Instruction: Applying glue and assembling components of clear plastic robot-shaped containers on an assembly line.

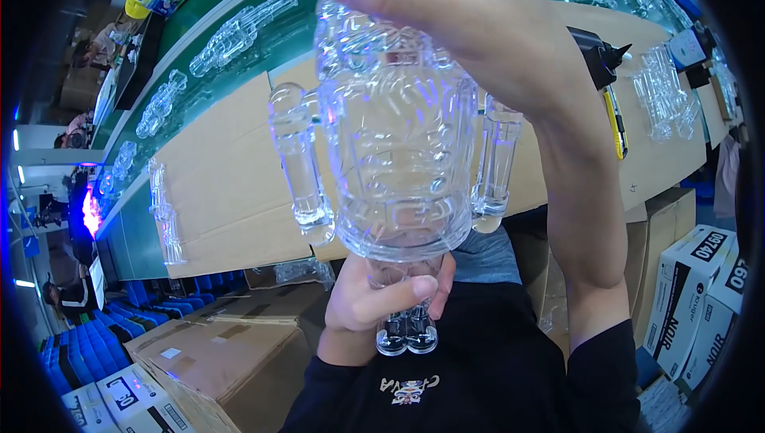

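Observation:
Close before me, a large clear figure-shaped bottle (402, 154) stands upright between my hands, its body hollow, with two feet at the bottom. Separate clear arms (299, 166) stick out on both of its sides. Wrapped around the legs just above the feet is my left hand (382, 297), thumb across the front. My right hand (470, 15) grips the upper part from the right, its thumb reaching over the front; the top of the figure runs out of view, and the far fingers are hidden.
Cardboard (215, 170) covers the green bench, with similar clear figures (243, 31) lying beyond it. On the right are a black tool (598, 54) with a pointed tip, a yellow utility knife (616, 122) and clear parts (665, 94). Cartons (231, 353) stand below the bench.

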